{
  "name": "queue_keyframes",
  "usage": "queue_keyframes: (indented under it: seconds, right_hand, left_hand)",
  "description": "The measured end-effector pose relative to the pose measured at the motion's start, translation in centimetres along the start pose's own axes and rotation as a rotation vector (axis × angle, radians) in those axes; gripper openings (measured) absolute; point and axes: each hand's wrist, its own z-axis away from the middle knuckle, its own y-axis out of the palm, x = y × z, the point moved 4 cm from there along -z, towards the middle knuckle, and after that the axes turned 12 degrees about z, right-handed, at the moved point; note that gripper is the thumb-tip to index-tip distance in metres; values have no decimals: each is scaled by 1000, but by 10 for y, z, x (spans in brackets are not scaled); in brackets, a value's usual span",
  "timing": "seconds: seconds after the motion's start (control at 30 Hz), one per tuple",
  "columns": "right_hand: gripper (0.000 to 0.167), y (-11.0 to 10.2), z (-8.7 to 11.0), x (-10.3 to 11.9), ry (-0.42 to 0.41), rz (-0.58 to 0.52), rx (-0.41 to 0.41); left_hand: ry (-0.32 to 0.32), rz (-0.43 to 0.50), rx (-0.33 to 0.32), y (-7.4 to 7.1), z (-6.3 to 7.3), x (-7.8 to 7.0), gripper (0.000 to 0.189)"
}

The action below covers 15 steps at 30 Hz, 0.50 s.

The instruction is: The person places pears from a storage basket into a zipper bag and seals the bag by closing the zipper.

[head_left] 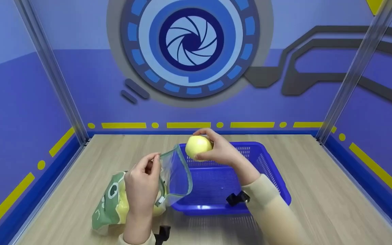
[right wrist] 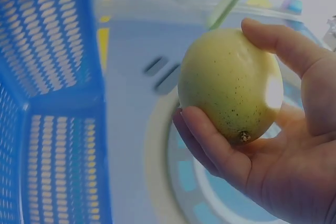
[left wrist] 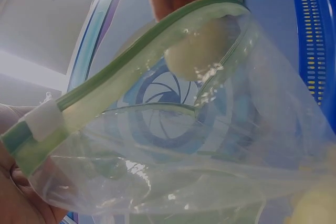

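In the head view my left hand (head_left: 141,185) pinches the green-edged rim of a clear zip bag (head_left: 179,175). The bag's mouth faces right and gapes. Its green printed body (head_left: 107,207) lies at the left, with pale yellow items (left wrist: 317,203) inside. A white slider (left wrist: 44,120) sits on the zip near the left fingers. My right hand (head_left: 221,149) holds a round yellow-green fruit (right wrist: 231,85) between thumb and fingers. Dark specks and a brown end show on it in the right wrist view. The fruit is in the air, just right of the bag's mouth.
A blue perforated basket (head_left: 213,207) stands on the wooden table (head_left: 322,190), right of the bag and beneath the right hand. The bag's mouth overlaps its left rim in the head view. Blue printed walls (head_left: 87,92) enclose the table at the back and sides.
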Motion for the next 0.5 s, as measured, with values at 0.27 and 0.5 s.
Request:
queue_keyframes:
  seconds: [0.27, 0.5]
  right_hand:
    - [66, 10, 23, 15, -45, -94, -61]
    - [69, 30, 39, 24, -70, -196, -87]
  left_hand:
    - [-27, 7, 8, 0, 0, 1, 8]
    - [-60, 4, 24, -1, 1, 1, 9]
